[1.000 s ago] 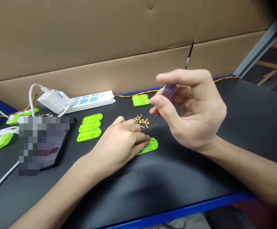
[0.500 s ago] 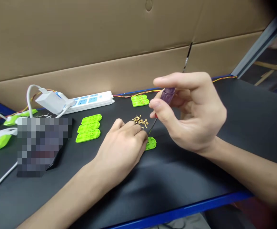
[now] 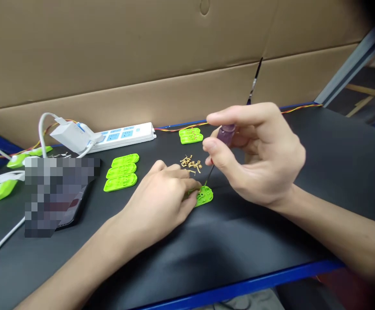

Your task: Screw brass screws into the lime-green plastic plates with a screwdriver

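My right hand [image 3: 258, 150] is closed around the purple, see-through handle of a screwdriver [image 3: 226, 134]. Its thin shaft slants down to a lime-green plastic shell half [image 3: 206, 196], with the tip at the shell's far edge. A slim black and silver tool [image 3: 254, 84] sticks up behind this hand; its lower end is hidden. My left hand [image 3: 166, 193] lies low over the left part of the same shell, thumb and fingers closed on it. Those fingers cover part of the shell. Just beyond them lies a loose pile of small brass-coloured metal pieces [image 3: 192, 163].
Three green shell halves [image 3: 120, 182] lie in a column at the left. More green shells [image 3: 190, 136] sit at the back. A white power strip [image 3: 123, 137] with a plugged-in charger [image 3: 71, 137], a blurred-out dark device [image 3: 78, 202] and white cables occupy the left. Cardboard [image 3: 174, 56] stands behind.
My left fingers have shifted slightly, with the thumb now showing against the shell and more of the shell visible. The screwdriver stays at the shell, its handle tilted a little differently. The view has shifted slightly.
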Available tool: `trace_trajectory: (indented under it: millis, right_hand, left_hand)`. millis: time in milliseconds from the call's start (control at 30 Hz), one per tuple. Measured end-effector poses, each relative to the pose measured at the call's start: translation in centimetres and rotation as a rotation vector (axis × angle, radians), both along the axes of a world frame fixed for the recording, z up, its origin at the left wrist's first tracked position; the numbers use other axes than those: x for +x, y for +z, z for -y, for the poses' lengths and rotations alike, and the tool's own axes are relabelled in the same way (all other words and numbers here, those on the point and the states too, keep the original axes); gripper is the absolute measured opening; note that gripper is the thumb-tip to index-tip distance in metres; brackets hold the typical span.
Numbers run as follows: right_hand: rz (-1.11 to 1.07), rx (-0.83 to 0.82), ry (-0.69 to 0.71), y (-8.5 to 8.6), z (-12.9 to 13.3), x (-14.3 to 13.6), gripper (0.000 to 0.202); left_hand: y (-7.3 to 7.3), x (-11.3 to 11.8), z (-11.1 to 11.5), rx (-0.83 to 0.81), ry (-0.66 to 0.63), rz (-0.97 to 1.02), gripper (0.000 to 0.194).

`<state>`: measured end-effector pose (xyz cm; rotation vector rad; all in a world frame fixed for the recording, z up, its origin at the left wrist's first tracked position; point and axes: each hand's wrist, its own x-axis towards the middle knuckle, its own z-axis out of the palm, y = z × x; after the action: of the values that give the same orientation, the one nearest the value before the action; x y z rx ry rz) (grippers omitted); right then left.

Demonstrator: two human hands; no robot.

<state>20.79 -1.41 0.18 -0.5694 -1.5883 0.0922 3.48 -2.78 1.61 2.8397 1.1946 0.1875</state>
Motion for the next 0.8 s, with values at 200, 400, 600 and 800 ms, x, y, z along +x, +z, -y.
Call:
trace_trajectory:
  millis: [200,400,600,800]
  right_hand:
    - [-0.006,-0.011,0.007,0.0,0.1,-0.2,0.024]
    - [-0.013,-0.036,0.107,-0.3,0.0,0.0,0.028]
    - [0.035,-0.077,0.139,-0.5,0.1,0.0,0.030]
    - [0.044,-0.072,0.125,-0.6,0.0,0.0,0.029]
  left_hand:
    - [0.5,-0.5,-0.6,-0.087,0.016,0.018,0.022]
    - [1.2,-1.2,-0.7,-0.096,0.043,0.030,0.021]
    - [1.2,-1.3,-0.5,-0.102,-0.016,-0.073,0.032]
    - [0.9,-1.2,-0.6,-0.071,-0.045,-0.084,0.027]
